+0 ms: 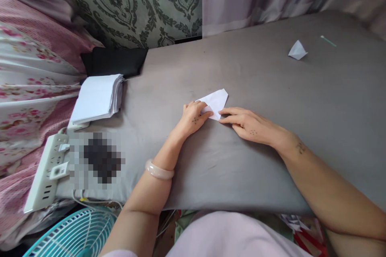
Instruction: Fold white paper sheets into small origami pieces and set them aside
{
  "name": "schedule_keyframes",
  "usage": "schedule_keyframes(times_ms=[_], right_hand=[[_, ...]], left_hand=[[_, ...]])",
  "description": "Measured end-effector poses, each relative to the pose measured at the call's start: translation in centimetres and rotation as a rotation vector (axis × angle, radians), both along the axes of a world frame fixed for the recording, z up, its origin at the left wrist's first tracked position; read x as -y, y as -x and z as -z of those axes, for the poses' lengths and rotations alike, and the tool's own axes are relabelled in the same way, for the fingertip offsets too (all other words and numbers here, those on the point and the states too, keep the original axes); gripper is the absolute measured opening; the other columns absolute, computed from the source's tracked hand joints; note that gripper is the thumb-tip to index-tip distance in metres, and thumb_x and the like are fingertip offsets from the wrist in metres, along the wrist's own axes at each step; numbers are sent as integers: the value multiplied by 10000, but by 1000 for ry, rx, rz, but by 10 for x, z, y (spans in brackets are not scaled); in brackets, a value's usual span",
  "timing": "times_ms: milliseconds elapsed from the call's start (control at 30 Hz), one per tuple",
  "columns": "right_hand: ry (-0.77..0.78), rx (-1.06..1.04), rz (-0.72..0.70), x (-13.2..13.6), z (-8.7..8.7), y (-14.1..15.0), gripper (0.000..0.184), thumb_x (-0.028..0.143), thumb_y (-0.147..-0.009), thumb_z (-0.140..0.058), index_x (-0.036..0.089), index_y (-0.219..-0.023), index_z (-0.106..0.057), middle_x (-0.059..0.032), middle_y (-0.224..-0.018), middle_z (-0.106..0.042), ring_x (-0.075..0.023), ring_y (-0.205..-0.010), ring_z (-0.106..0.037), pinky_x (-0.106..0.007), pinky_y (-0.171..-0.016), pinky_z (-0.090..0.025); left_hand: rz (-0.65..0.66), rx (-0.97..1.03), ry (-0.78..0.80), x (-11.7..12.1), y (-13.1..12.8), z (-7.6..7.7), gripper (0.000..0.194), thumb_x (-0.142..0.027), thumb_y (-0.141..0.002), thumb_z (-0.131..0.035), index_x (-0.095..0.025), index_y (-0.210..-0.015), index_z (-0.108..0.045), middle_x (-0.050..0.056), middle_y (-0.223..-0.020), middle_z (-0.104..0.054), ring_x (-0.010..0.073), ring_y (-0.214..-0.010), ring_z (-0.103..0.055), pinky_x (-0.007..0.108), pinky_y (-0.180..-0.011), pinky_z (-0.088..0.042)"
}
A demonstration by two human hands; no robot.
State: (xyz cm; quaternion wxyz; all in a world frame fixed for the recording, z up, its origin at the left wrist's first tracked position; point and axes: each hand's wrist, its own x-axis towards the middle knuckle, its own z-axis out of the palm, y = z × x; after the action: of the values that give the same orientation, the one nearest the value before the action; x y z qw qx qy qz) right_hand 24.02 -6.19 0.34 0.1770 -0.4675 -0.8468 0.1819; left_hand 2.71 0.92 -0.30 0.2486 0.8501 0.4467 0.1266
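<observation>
L hand curled, fingertips pinning near-left corner of small folded white paper piece flat on grey cloth tabletop. R hand open, fingers extended, tips on near-right edge, prob. to hold crease. Spare white paper stack far left, within reach.

Bare grey table right, paper stack left, folded piece far

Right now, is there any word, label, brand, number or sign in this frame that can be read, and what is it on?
None can be read.
Paper stack: blank top sheet.
Folded paper under the left hand and right hand: no print.
Small folded piece: no print.
Power strip: markings too small to read.
Pixelated patch: blurred out.
Small marks on both hands: too small to read.
</observation>
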Motion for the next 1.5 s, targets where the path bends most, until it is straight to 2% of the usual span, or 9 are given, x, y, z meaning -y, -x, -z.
schedule_keyframes(times_ms=[267,400,567,767,967,1167,1400,1500], right_hand=[[15,-15,16,-1,-3,1,520,16,-778,-396,264,-1113,-706,-14,-1323,-609,-210,-1152,-608,-358,-960,-505],[47,-51,27,-2,-2,0,574,2,-769,-401,274,-1217,-635,2,-1302,-625,-200,-1140,-614,-341,-960,-499],[26,23,-18,-1,-1,-2,590,3,-800,-378,276,-1268,-611,-19,-1368,-570,-201,-1216,-559,-369,-1014,-457],[-16,63,-11,1,0,3,501,37,-847,-395,269,-1202,-662,-52,-1320,-592,-233,-1164,-573,-422,-962,-484],[-31,68,17,1,1,7,485,38,-845,-405,278,-1161,-684,-49,-1245,-621,-231,-1102,-581,-419,-921,-495],[-50,22,11,-1,3,7,463,34,-836,-417,274,-1111,-703,-58,-1199,-630,-228,-1092,-570,-423,-935,-475],[-147,-25,0,-10,12,8,394,27,-808,-452,259,-977,-722,-52,-1088,-651,-221,-1110,-567,-458,-1029,-374],[-149,-54,9,-13,16,8,372,35,-805,-462,259,-940,-726,-50,-1124,-648,-215,-1096,-582,-456,-1028,-381]], left_hand=[[16,-32,5,-2,-1,-2,148,-326,-913,-528,-196,-915,-600,47,-914,-618,233,-936,-540,401,-861,-350],[24,-50,17,-2,-2,-4,145,-312,-909,-531,-190,-856,-588,46,-907,-614,239,-952,-542,389,-858,-342],[19,-54,20,-2,-3,-6,136,-309,-904,-540,-190,-857,-586,47,-913,-620,240,-953,-540,393,-855,-335],[8,-42,-5,-3,-2,1,144,-336,-898,-551,-197,-895,-589,45,-913,-630,237,-935,-537,410,-862,-328],[-123,16,-42,-6,2,5,216,-400,-837,-639,-199,-870,-566,29,-894,-646,234,-942,-537,412,-897,-313],[-141,14,-13,-6,4,3,171,-348,-896,-554,-193,-828,-580,34,-899,-658,229,-938,-548,415,-898,-306],[-189,40,-58,-8,4,11,167,-352,-888,-566,-197,-832,-596,35,-886,-672,232,-933,-561,417,-886,-307],[-191,46,-73,-7,4,13,171,-356,-888,-561,-200,-827,-593,37,-883,-675,235,-937,-566,415,-879,-313]])
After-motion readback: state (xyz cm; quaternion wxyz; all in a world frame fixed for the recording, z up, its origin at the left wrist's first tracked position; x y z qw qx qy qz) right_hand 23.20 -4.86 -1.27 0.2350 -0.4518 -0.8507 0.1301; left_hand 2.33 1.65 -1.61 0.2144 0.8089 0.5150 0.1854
